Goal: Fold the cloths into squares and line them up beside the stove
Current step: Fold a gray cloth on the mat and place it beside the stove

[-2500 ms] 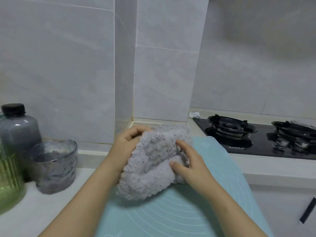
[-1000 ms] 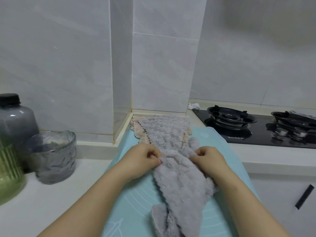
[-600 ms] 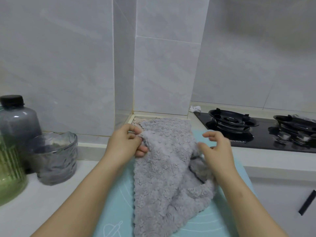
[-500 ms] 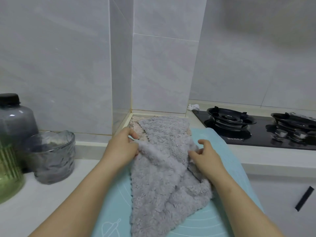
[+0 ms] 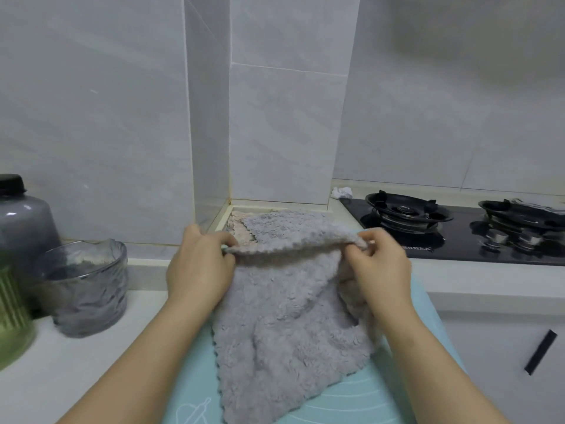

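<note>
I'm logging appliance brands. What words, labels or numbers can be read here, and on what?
None reads clearly.
Black glass gas stove: small pale brand mark on its front edge, too blurred to read.
Light blue silicone mat: white curved lines and a rolling-pin drawing, no words in view.
Dark grey plastic bottle, ribbed glass cup, grey fleece cloth: no text shows.
</note>
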The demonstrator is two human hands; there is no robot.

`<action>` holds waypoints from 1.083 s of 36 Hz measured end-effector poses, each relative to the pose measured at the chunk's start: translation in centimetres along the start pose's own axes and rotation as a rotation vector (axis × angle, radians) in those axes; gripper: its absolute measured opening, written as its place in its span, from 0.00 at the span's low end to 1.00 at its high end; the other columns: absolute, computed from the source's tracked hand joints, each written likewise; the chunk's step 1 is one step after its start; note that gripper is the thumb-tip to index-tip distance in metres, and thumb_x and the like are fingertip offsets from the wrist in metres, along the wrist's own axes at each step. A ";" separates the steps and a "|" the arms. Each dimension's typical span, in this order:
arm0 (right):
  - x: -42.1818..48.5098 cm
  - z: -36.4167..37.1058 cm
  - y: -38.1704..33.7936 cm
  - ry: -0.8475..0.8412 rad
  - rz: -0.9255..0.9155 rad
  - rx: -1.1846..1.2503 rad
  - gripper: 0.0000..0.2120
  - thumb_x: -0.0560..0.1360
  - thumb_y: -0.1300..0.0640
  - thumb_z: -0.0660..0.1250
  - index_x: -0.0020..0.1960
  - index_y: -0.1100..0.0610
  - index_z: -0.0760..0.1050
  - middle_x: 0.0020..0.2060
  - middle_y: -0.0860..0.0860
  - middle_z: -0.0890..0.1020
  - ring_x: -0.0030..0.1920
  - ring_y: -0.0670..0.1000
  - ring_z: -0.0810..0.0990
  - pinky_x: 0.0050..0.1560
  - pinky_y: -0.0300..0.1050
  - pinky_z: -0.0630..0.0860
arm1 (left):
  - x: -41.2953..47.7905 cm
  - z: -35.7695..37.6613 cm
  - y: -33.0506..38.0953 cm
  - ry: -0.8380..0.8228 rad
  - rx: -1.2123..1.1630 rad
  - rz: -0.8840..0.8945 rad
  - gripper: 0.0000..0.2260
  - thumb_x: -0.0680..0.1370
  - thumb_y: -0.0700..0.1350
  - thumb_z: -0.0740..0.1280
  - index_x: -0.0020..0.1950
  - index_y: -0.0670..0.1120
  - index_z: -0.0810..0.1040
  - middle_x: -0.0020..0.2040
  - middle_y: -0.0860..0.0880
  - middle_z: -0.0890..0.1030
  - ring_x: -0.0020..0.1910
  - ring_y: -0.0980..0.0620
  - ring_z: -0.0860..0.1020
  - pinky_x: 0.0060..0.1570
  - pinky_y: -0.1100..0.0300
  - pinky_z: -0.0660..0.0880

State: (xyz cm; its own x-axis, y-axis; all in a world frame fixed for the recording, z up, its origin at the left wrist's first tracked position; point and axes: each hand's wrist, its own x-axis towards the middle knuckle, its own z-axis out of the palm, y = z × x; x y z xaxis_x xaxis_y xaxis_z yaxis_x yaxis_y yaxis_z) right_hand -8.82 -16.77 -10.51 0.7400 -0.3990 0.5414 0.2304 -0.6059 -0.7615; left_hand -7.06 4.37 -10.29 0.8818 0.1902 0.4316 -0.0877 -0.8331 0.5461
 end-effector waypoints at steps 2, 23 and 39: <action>-0.4 -0.6 -0.9 0.117 -0.041 0.113 0.08 0.71 0.61 0.65 0.40 0.49 0.73 0.26 0.44 0.72 0.32 0.45 0.70 0.33 0.36 0.65 | 0.1 -0.4 0.2 0.052 -0.098 0.014 0.12 0.75 0.41 0.62 0.52 0.53 0.81 0.50 0.46 0.74 0.52 0.42 0.75 0.45 0.56 0.68; -0.8 1.5 1.0 -0.266 0.011 0.088 0.36 0.76 0.56 0.64 0.75 0.42 0.47 0.73 0.44 0.60 0.71 0.46 0.63 0.67 0.45 0.62 | 0.9 4.8 -0.1 -0.304 -0.712 0.193 0.38 0.76 0.42 0.67 0.75 0.58 0.45 0.72 0.61 0.52 0.72 0.61 0.52 0.71 0.60 0.51; -0.8 0.6 1.4 -0.325 0.079 -0.299 0.06 0.76 0.53 0.62 0.49 0.53 0.75 0.39 0.47 0.79 0.44 0.51 0.76 0.48 0.46 0.72 | -0.3 4.2 -0.4 -0.303 -0.028 0.397 0.13 0.76 0.53 0.65 0.59 0.54 0.75 0.54 0.53 0.73 0.56 0.54 0.70 0.55 0.62 0.66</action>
State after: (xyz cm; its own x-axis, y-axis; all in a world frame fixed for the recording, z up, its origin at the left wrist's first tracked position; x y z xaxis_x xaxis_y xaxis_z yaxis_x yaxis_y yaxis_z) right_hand -8.72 -16.91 -12.21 0.9192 -0.2436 0.3095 0.0084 -0.7736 -0.6337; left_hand -5.37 2.47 -13.70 0.8724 -0.3016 0.3846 -0.4525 -0.7958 0.4025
